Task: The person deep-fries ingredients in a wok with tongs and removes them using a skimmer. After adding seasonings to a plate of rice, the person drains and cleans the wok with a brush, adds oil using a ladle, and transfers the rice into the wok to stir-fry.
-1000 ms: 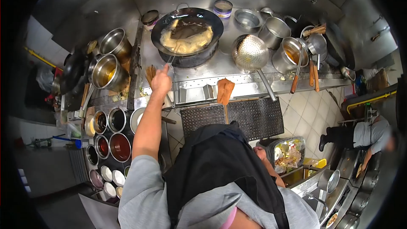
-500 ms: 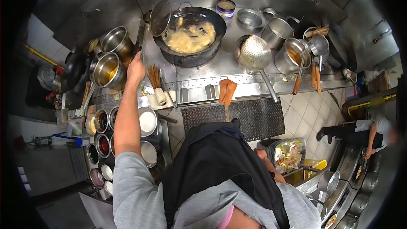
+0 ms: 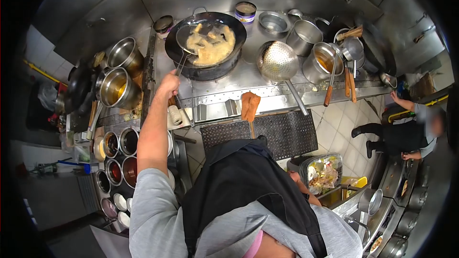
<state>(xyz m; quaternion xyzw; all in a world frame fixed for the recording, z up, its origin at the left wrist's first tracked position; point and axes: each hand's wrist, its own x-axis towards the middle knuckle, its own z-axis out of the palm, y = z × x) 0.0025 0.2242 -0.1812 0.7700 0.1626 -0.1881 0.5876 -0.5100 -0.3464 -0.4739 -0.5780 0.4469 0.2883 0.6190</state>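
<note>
My left hand (image 3: 169,85) is closed round the handle of a round mesh skimmer (image 3: 181,62). The skimmer's head lies over the left side of a large black wok (image 3: 210,73). Pale golden battered pieces (image 3: 213,50) float in bubbling oil in the wok, to the right of the mesh. Just below my left hand is a bamboo brush (image 3: 175,114) with a pale bound handle, partly covered by the hand. Down by my right hip, beside the apron, is my right hand (image 3: 295,177); its fingers are mostly hidden.
A perforated ladle (image 3: 277,62) rests on the steel stove, its handle over the front edge. Metal pots (image 3: 306,37) stand behind it. Seasoning tins (image 3: 114,172) are at left, a scrap bin (image 3: 325,174) at right. Another person (image 3: 406,134) stands far right.
My left hand has moved right and nearer to me, lowering the skimmer from upright beside the wok to its left side. The other person has raised one arm.
</note>
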